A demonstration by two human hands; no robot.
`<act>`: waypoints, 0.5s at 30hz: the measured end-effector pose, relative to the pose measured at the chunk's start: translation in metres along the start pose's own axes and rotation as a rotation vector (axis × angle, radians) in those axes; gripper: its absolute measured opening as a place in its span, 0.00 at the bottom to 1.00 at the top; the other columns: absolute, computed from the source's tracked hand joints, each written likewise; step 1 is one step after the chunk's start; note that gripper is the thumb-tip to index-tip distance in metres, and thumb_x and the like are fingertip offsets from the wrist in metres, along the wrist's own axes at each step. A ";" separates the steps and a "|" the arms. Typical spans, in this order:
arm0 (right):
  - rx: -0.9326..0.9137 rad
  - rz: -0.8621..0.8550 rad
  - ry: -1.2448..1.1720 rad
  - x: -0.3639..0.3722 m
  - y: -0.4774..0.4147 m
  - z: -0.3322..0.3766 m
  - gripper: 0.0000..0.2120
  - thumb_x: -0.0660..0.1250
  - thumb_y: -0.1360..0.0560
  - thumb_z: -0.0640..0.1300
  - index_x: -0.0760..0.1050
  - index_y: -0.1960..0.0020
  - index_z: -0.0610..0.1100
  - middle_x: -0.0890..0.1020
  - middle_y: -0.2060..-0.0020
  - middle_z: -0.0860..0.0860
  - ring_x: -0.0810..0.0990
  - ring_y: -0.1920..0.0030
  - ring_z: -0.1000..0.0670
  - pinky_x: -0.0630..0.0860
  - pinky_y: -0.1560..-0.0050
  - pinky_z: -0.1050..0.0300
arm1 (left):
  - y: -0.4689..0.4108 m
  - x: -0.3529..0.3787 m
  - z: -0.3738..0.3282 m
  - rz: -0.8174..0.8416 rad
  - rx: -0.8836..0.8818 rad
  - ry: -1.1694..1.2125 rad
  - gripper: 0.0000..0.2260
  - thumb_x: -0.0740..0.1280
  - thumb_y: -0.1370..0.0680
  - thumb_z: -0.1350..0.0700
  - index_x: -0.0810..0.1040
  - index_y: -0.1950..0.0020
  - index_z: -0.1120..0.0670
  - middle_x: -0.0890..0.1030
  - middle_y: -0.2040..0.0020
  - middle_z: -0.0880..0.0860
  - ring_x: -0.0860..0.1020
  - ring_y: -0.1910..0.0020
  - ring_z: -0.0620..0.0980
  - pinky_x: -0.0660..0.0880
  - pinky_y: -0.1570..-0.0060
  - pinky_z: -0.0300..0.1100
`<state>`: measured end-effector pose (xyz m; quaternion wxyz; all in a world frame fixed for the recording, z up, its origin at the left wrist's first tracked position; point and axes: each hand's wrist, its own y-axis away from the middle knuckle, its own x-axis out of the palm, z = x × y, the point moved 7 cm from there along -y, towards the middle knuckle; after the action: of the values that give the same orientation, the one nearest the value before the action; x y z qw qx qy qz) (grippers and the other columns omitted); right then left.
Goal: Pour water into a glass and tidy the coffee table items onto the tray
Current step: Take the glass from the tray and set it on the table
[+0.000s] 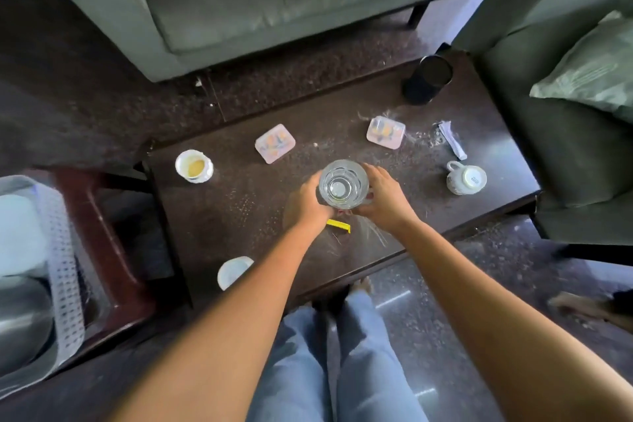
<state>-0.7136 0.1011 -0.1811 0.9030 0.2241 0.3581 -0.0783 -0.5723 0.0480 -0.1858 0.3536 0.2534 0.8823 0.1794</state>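
Glass is upright, mouth straight up toward the camera, mid-counter and looks empty or near it; can't confirm any water. Left hand wraps its left side, right hand its right side, both grasping the glass, fingers curled round the wall. Can't tell whether the base is on the counter or just lifted.

Long axis vertical, both hands equally near, forearms converging from the near edge.

No jug or bottle visible for sure; dark cylinder at the far right corner might be it. Tray sits off the counter's left end on a low stool, so tidying goes leftward.

Loose items: stained cup far left, tipped cup right, two coasters, yellow clip just under the hands, small lid near edge.
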 end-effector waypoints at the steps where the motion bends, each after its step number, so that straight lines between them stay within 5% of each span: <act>1: 0.000 -0.001 0.002 0.003 -0.007 -0.010 0.42 0.80 0.40 0.48 0.67 0.30 0.45 0.75 0.37 0.47 0.72 0.36 0.47 0.66 0.40 0.59 | -0.009 0.010 0.004 0.002 -0.018 -0.013 0.29 0.76 0.33 0.54 0.73 0.34 0.43 0.81 0.39 0.49 0.78 0.41 0.54 0.74 0.47 0.42; 15: 0.074 0.002 0.021 0.033 -0.068 -0.068 0.34 0.74 0.33 0.44 0.65 0.30 0.45 0.75 0.36 0.45 0.74 0.38 0.46 0.68 0.42 0.59 | -0.081 0.064 0.029 -0.082 -0.134 -0.040 0.21 0.68 0.27 0.57 0.71 0.35 0.44 0.79 0.38 0.50 0.77 0.40 0.54 0.73 0.45 0.45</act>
<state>-0.7517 0.0726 -0.2710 0.8904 0.2585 0.3641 -0.0884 -0.6176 0.0228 -0.2798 0.3943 0.1964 0.8708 0.2184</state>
